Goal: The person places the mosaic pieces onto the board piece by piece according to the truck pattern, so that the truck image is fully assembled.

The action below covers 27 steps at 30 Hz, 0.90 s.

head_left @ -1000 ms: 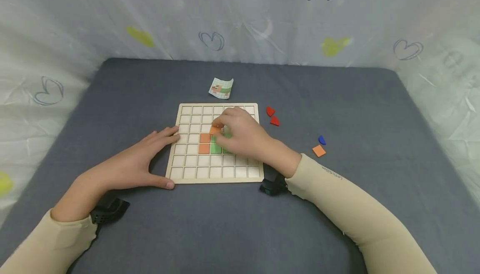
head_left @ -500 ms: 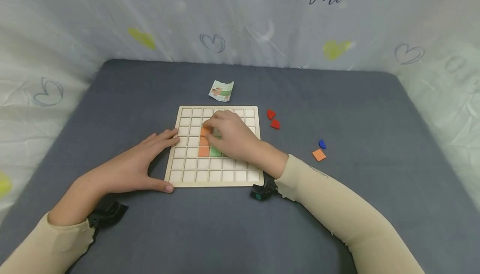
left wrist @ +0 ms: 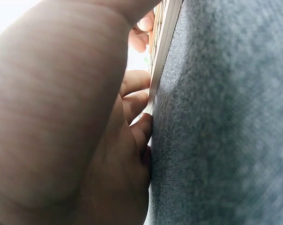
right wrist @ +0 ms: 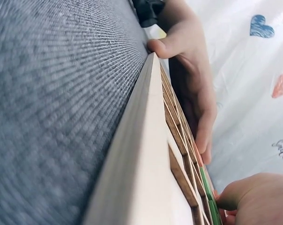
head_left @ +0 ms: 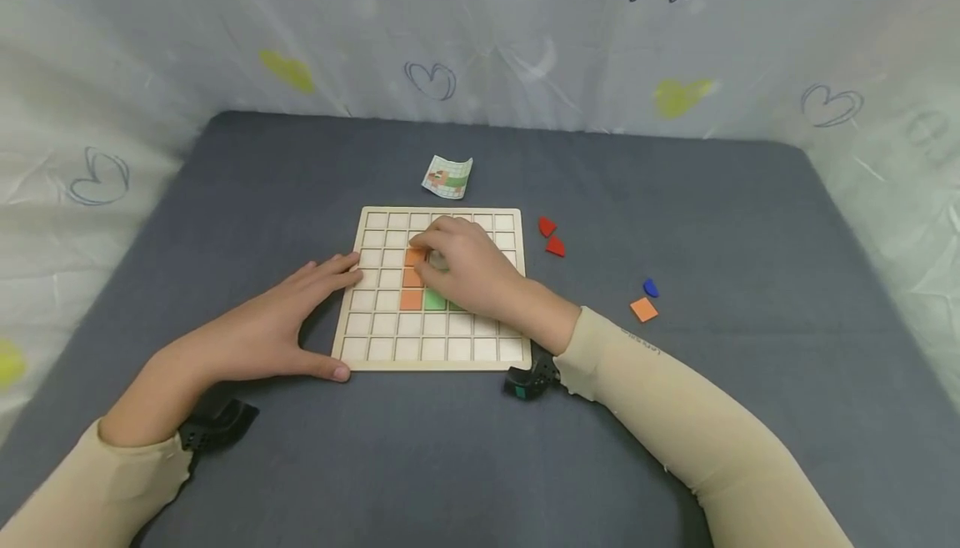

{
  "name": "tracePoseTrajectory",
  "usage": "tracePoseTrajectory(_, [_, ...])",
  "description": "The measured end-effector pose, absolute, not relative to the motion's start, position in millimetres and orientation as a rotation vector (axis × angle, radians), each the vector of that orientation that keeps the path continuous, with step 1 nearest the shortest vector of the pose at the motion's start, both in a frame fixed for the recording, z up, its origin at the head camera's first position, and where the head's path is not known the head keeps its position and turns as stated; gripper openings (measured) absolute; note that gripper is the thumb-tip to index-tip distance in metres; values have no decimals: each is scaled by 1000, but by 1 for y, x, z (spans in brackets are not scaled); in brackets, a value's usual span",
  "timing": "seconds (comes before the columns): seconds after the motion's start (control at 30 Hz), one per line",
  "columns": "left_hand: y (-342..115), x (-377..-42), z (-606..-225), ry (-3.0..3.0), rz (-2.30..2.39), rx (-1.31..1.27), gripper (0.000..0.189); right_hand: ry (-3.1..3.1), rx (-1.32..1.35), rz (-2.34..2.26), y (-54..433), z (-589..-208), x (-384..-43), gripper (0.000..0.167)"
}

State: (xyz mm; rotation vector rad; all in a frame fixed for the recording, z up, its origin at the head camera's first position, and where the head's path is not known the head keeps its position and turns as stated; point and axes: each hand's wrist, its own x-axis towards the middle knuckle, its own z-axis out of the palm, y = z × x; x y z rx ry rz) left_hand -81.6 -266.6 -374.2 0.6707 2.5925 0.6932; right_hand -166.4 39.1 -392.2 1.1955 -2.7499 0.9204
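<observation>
A pale wooden grid board (head_left: 390, 349) lies on the dark cloth. My left hand (head_left: 277, 323) rests along its left edge, fingers spread and thumb at the near left corner. My right hand (head_left: 480, 268) is over the board's middle. Its thumb and index finger pinch an orange square tile (head_left: 415, 257), at the top of a column above a second orange tile (head_left: 412, 278) and a redder orange tile (head_left: 411, 300). Beside the lowest one sits a green tile (head_left: 435, 299). The right hand hides other cells. In the right wrist view, the right fingers (right wrist: 233, 194) meet the board near green tiles (right wrist: 209, 192).
Two red pieces (head_left: 555, 246) lie just right of the board. Farther right are a blue rounded piece (head_left: 650, 288) and a loose orange square (head_left: 643, 309). A small printed pattern card (head_left: 447, 177) lies behind the board. A patterned curtain (head_left: 495, 39) hangs behind the table.
My right hand has moved a little left with the orange tile, which now lines up above the two orange tiles. In the last half second it barely moved. My left hand stays put.
</observation>
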Motion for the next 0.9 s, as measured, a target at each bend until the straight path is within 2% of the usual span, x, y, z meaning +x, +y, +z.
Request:
tracePoseTrajectory(0.33, [-265, -82, -373, 2589, 687, 654, 126, -2761, 1170, 929, 43, -392, -163, 38])
tracePoseTrajectory(0.9, [-265, -81, -373, 2593, 686, 667, 127, -2672, 1191, 917, 46, -390, -158, 33])
